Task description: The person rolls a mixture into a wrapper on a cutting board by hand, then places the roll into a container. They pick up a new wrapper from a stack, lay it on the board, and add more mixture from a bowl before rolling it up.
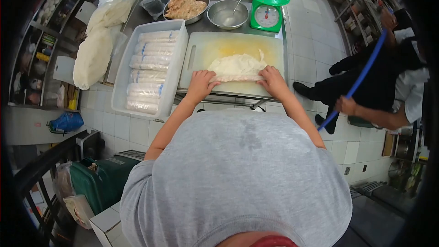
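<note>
On the white cutting board [186,71], a thin pale wrapper sheet [235,64] lies partly folded over a long strip of pinkish minced filling, forming a meat roll [235,78] along its near edge. My left hand [200,85] has its fingers closed on the roll's left end, the thumb on the near side. At the right end, my right hand [274,82] pinches the roll the same way. Left of the board, a white plastic tub [181,55] holds several wrapped rolls [148,63] side by side.
Behind the board stand a metal bowl of minced meat [185,4], a metal bowl with a spoon [228,14] and a green scale [266,16]. A cream cloth bundle [93,57] lies left of the tub. To the right, a person holds a blue pole [366,71].
</note>
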A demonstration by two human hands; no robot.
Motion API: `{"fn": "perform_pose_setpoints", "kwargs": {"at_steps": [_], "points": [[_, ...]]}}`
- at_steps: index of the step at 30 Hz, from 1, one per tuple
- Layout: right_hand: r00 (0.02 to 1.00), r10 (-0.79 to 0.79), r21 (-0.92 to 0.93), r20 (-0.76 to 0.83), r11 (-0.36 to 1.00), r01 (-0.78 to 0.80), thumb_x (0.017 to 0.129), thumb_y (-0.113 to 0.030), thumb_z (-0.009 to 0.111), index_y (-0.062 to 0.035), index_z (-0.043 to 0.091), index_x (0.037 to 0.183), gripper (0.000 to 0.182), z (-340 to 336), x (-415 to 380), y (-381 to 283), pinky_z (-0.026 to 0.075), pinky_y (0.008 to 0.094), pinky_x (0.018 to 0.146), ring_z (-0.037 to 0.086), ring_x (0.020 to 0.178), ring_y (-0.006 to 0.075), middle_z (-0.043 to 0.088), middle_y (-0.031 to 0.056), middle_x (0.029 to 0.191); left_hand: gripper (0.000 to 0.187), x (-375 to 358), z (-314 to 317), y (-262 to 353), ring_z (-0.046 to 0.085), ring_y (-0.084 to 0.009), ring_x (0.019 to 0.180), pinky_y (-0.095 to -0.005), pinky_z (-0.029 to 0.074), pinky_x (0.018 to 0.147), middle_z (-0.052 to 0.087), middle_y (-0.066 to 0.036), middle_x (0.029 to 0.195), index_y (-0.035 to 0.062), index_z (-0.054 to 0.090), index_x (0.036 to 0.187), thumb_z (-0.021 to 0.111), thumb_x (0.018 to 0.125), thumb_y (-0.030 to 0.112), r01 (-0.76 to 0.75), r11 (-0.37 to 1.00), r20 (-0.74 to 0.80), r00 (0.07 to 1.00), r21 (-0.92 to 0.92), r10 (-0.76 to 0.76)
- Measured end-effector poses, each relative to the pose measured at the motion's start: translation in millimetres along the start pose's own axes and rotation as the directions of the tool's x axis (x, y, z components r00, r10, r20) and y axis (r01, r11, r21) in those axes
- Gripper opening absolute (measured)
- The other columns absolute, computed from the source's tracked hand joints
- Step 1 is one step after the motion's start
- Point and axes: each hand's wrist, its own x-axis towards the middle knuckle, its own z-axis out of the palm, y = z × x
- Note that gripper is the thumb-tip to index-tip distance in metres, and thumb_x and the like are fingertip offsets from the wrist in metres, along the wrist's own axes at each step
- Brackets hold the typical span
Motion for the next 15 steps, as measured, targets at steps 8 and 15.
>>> {"fn": "perform_pose_setpoints", "kwargs": {"at_steps": [8, 15], "points": [[0.998, -0.022, -0.018, -0.053, 1.0, 0.021, 0.068, -0.02, 0.076, -0.0048, 0.061, 0.095, 0.035, -5.7, 2.8, -13.7, 0.042, 0.0406, 0.082, 0.051, 0.094, 0.0324, 0.053, 0.0121, 0.095, 0.03, 3.8, -6.9, 3.2, 0.052, -0.0266, 0.092, -0.0406, 0.035, 0.085, 0.057, -0.007, 0.091, 0.0093, 0.063, 0.097, 0.067, 0.081, 0.034, 0.024, 1.0, 0.104, 0.994, 0.001, -0.024], [0.999, -0.036, 0.059, -0.04, 0.998, 0.038, 0.068, -0.019, 0.075, -0.005, 0.062, 0.096, 0.034, 19.7, 8.5, -18.9, 0.041, 0.04, 0.083, 0.052, 0.093, 0.0322, 0.054, 0.0112, 0.093, 0.034, 19.7, 1.3, 36.2, 0.052, -0.0276, 0.096, -0.0395, 0.037, 0.085, 0.056, -0.007, 0.098, 0.0094, 0.062, 0.099, 0.072, 0.077, 0.034, -0.075, 0.997, 0.1, 0.992, -0.027, 0.078]]}}
